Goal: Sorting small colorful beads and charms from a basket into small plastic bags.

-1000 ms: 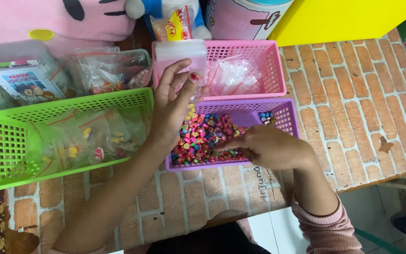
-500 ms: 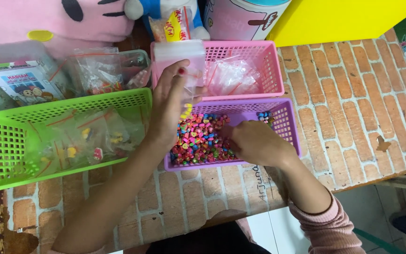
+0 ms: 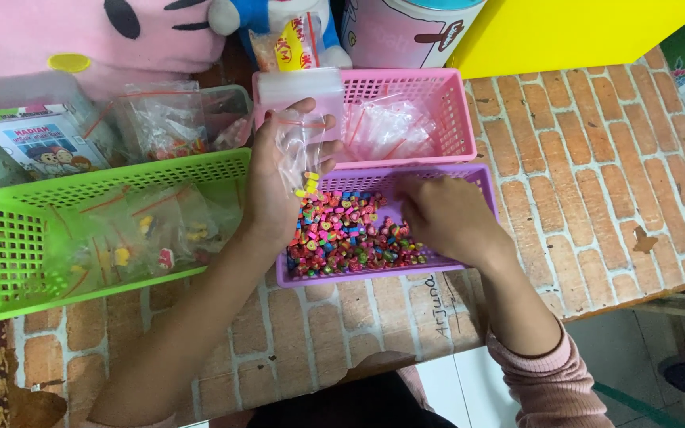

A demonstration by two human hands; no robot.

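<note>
Surface: table (image 3: pixel 596 158) covered in brick-pattern sheet; pink plush, a yellow panel and a pink tub along the far edge.

Left hand (image 3: pixel 275 186): fingers closed on a small clear bag (image 3: pixel 301 154), held upright over the purple basket (image 3: pixel 485 186), a few beads already inside.

Right hand (image 3: pixel 445 218): palm down in the same basket, fingers curled among the beads (image 3: pixel 342 234); whether it has pinched any cannot be told.

Handling note: the bag mouth looks best kept open and directly above the basket, so dropped pieces fall back in.

Nearby: pink basket (image 3: pixel 445 87) with empty bags behind; green basket (image 3: pixel 9 238) with filled bags to the left; a clear tub (image 3: pixel 235 99) and a printed card (image 3: pixel 45 147) beyond.
</note>
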